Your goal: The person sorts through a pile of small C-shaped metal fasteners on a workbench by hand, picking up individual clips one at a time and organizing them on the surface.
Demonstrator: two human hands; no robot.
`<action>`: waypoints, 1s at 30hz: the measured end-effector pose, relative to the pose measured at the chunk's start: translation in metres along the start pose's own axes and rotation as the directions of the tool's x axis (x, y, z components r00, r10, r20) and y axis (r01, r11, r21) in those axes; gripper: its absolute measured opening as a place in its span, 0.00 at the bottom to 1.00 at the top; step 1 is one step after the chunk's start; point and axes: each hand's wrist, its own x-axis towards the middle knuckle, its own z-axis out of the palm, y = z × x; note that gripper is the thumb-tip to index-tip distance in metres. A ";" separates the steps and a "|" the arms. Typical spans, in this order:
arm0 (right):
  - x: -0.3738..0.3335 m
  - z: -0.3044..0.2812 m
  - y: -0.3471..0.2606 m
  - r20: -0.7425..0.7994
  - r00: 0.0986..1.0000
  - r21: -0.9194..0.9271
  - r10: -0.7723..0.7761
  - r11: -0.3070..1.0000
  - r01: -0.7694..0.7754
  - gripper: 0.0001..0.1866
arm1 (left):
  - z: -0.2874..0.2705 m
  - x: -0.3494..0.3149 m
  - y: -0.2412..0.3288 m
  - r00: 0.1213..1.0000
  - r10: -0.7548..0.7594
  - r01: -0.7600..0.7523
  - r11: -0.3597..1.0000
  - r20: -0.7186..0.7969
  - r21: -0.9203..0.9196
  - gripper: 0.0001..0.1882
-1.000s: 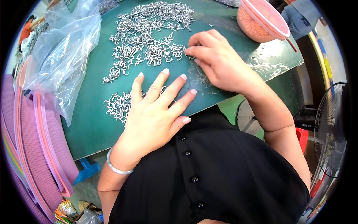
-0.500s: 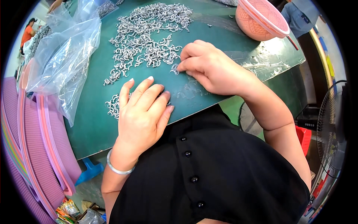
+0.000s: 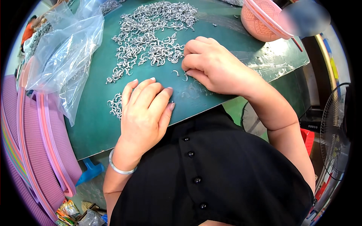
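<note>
A spread heap of small silvery curved pieces (image 3: 156, 47), hook-like or crescent-shaped, lies across the green tabletop (image 3: 211, 34). My right hand (image 3: 215, 67) is at the heap's near right edge, its thumb and fingers pinched on one small curved piece (image 3: 185, 78) that pokes out below the fingertips. Just left of it, a single loose piece (image 3: 175, 72) lies on the table. My left hand (image 3: 145, 107) is palm down near the table's front edge, fingers stretched out. It partly covers a smaller group of the same pieces (image 3: 114, 104); what lies under the palm is hidden.
A clear plastic bag (image 3: 68, 64) lies at the left, above stacked purple and pink perforated baskets (image 3: 49, 147). A pink bowl-shaped basket (image 3: 260, 22) sits at the far right. Clear tape (image 3: 271, 64) covers the right table edge. A black fan (image 3: 333, 128) stands at the right.
The curved pieces by my right fingertips have come apart, with one now lying loose beside the hand. My left hand has barely moved, its fingers still spread over the small group.
</note>
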 end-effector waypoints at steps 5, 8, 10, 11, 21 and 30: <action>0.002 -0.006 -0.004 0.038 0.999 0.063 0.004 0.998 -0.006 0.05 | 0.001 -0.001 -0.001 1.000 0.005 -0.005 1.000 0.002 -0.010 0.13; 0.005 0.000 -0.003 0.021 1.000 0.024 0.011 1.000 -0.011 0.06 | 0.001 -0.001 -0.002 1.000 0.014 -0.014 1.000 -0.004 -0.011 0.13; 0.004 0.000 -0.005 0.048 0.999 0.053 -0.017 0.998 0.015 0.08 | 0.001 0.000 -0.002 1.000 0.007 -0.007 1.000 0.007 -0.023 0.14; 0.004 0.000 -0.005 0.075 0.996 0.084 -0.046 0.996 0.040 0.09 | 0.000 0.001 -0.002 1.000 0.001 0.000 0.999 0.018 -0.036 0.15; -0.001 -0.012 0.001 0.038 0.999 0.018 0.013 1.000 -0.013 0.04 | -0.001 0.001 0.000 0.995 0.001 -0.009 0.997 0.102 0.082 0.20; -0.004 -0.007 0.001 0.035 0.999 0.065 0.003 0.998 -0.005 0.04 | 0.003 -0.002 -0.005 0.998 0.003 -0.005 1.000 0.061 0.028 0.18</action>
